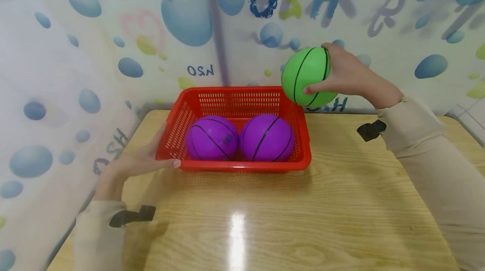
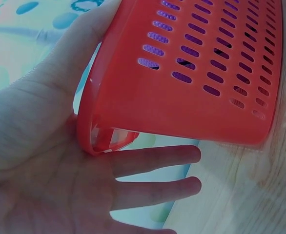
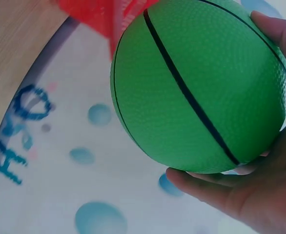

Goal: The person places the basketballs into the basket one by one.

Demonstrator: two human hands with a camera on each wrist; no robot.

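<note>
A green ball [image 1: 305, 75] with black lines is held up over the right rear corner of a red basket [image 1: 244, 165]. My right hand [image 1: 346, 71] grips it from the right, thumb on the near side; the right wrist view shows fingers [image 3: 201, 191] curved round the ball. Two purple balls [image 1: 213, 138] [image 1: 267, 138] lie side by side inside the basket. At the basket's left end, my left hand [image 1: 142, 159] rests against the rim. In the left wrist view its fingers [image 2: 157, 160] are straight and spread beside the slotted wall.
The basket stands on a wooden table [image 1: 242, 203] near its back edge. Behind the table and along its left side hangs a pale sheet [image 1: 235, 60] with blue spots and letters. Both sleeves carry black straps [image 1: 132, 216].
</note>
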